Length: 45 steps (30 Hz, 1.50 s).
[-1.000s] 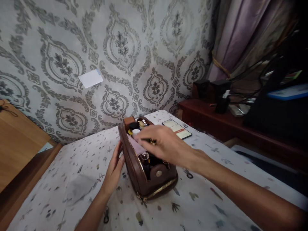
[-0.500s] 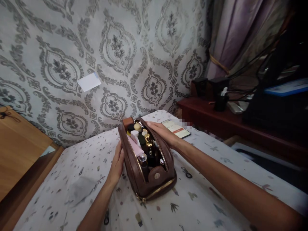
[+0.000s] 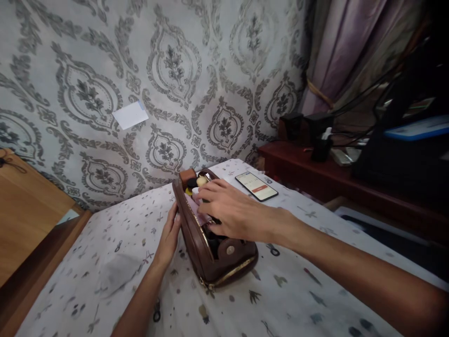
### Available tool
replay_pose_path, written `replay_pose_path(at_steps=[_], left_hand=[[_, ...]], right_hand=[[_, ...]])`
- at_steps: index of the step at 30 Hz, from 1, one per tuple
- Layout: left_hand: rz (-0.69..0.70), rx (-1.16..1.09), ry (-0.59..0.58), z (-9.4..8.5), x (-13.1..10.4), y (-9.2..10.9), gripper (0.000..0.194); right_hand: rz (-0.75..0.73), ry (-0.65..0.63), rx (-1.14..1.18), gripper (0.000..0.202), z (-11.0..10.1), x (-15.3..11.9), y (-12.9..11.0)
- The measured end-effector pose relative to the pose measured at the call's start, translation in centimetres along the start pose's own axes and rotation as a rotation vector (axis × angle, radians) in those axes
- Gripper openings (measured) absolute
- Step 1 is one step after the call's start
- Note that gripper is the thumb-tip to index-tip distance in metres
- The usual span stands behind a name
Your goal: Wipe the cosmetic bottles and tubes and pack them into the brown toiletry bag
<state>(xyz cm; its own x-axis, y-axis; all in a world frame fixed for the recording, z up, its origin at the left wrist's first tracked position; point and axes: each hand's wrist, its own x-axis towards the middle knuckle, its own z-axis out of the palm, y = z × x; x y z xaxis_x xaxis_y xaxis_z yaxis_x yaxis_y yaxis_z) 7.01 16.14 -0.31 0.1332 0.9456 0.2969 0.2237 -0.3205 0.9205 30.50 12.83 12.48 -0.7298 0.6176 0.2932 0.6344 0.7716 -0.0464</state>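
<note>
"Where's the brown bag (image 3: 192, 238) from where you stand?"

"On the patterned sheet (image 3: 122, 262), between the two hands. The left hand (image 3: 170, 236) lies along its left side, fingers near the upper edge."

"Is that hand gripping anything?"

"No, it's fairly flat, open against the leather."

"And the right hand (image 3: 233, 210)?"

"Over the open top, reaching across from the right. Its fingers are bent and a little apart, dipping in among the contents. I can't tell from here whether they hold something; the hand itself hides it."

"What can you see inside?"

"Something pink (image 3: 193, 208) by the left zip edge, just beside the fingers, and a black lid (image 3: 191, 183) farther back. The near end of the bag has a flap with a round snap (image 3: 230, 250), close below the right hand."

"Anything beside it?"

"A phone (image 3: 257, 187), screen lit and facing up, beyond the right hand, apart from the bag. A white card (image 3: 131, 115) is on the wall (image 3: 224, 84) behind."
</note>
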Motion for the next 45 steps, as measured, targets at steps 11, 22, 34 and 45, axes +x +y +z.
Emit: replay_pose_path(at_steps=[11,22,34,45], left_hand=[[-0.026,-0.014,0.031,-0.2,-0.2,0.3,0.067],[-0.048,-0.100,0.029,-0.3,0.0,-0.7,0.060],[-0.081,-0.127,0.046,-0.2,0.0,-0.6,0.060],[-0.084,-0.109,0.058,-0.1,0.0,-0.5,0.062]], right_hand=[[-0.036,-0.060,-0.284,0.013,1.8,0.6,-1.3],[0.039,-0.032,-0.190,0.017,2.0,1.2,-1.3],[0.126,0.023,-0.135,0.018,2.5,0.8,-0.9],[0.205,0.149,-0.094,0.020,1.9,3.0,0.7]])
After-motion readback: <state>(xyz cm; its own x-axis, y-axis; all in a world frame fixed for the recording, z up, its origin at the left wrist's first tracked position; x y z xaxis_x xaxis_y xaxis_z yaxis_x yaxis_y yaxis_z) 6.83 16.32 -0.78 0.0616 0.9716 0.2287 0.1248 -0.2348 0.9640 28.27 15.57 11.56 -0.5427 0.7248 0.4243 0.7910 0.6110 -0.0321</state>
